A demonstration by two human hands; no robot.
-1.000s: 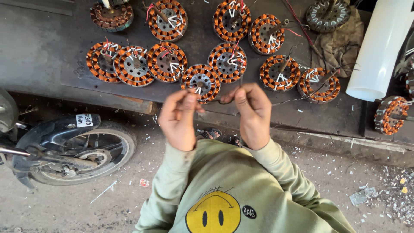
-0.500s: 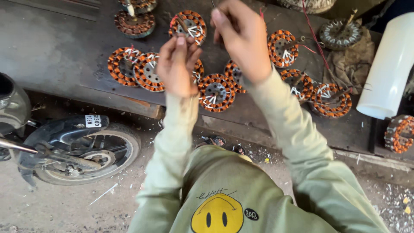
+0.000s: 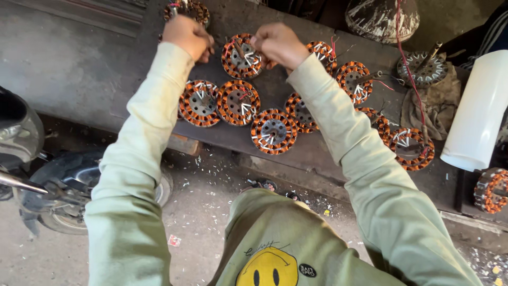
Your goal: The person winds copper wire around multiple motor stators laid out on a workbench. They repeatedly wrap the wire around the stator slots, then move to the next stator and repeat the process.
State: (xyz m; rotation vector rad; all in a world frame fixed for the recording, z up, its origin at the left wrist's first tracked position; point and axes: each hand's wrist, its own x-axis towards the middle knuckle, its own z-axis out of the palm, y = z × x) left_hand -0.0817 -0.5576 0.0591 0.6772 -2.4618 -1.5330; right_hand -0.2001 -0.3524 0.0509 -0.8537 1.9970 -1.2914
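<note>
Both hands have stretched farther out over the desk (image 3: 79, 69) since the earlier frame, arms now nearly straight. Left hand (image 3: 188, 36) is curled closed, pinching something too small to tell, just beside a copper-wound stator (image 3: 242, 56). Right hand (image 3: 279, 43) is closed too, fingertips pinched at that stator's edge. More round orange stators lie in loose rows below and to the right, one (image 3: 273, 131) nearest the desk's front edge. A white cylinder (image 3: 476, 114) stands at the right, a grey stator (image 3: 426, 68) on a rag (image 3: 418, 114) beside it. On the floor at left sits a motorbike wheel (image 3: 63, 201); a yellow smiley patch (image 3: 267, 267) marks the green sweatshirt.
</note>
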